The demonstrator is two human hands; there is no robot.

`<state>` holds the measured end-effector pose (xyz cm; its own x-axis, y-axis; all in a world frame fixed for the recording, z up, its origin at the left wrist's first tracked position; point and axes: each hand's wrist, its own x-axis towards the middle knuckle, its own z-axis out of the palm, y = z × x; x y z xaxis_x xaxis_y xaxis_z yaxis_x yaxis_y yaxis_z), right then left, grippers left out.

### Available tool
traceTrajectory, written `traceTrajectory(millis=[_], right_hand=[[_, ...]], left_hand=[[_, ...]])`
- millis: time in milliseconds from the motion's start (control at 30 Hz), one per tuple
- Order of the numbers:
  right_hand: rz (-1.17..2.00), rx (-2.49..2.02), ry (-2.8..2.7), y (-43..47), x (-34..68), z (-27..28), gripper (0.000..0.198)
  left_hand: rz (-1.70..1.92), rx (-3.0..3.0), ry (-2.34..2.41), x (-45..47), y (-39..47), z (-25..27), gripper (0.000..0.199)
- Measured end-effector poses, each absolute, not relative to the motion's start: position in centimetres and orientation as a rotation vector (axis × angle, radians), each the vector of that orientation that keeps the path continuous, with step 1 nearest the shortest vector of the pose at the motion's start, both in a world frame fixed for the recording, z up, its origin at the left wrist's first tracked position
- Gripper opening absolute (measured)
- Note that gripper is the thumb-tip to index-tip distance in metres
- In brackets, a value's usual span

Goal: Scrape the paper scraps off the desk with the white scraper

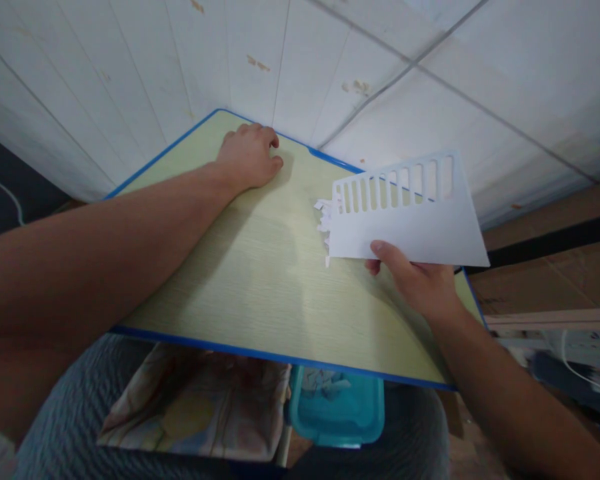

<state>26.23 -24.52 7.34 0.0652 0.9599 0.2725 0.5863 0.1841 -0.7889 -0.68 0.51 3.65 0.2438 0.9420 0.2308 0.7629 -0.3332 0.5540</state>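
Note:
My right hand grips the lower edge of a white card, thumb on top and fingers underneath. A row of upright slots with rounded ends, growing taller toward the right, is cut through the card. Small white paper scraps lie on the table beside the card's left edge. My left hand rests on the pale yellow table near its far blue edge. Its fingers are loosely bent, with the thumb apart from them, and nothing shows in it.
Below the table's front edge is a teal plastic box with paper scraps inside. Left of it lies a patterned cloth. A white panelled wall with a cable stands behind the table. Cardboard is at the right.

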Motion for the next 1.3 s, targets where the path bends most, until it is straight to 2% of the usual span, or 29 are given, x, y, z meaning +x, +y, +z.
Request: traceTrajectory(millis=[133, 333, 500, 1033, 1300], right_hand=[[0.587, -1.486, -1.663, -24.9, 26.0, 7.3, 0.041], [0.551, -1.487, -1.650, -25.0, 26.3, 7.3, 0.038], [0.537, -1.398, -1.644, -25.0, 27.0, 7.3, 0.037], [0.609, -1.445, -1.701, -25.1, 27.3, 7.5, 0.038], [0.672, -1.501, -1.688, -25.2, 27.9, 8.1, 0.035]], left_hand=[[0.767, 2.226, 1.593, -0.7, 0.7, 3.6, 0.092], [0.764, 2.345, 1.632, -0.8, 0.7, 3.4, 0.065], [0.755, 2.391, 1.641, -0.9, 0.5, 3.6, 0.052], [0.750, 2.376, 1.673, -0.6, 0.2, 3.9, 0.045], [0.749, 2.326, 1.651, -0.7, 0.2, 3.8, 0.054]])
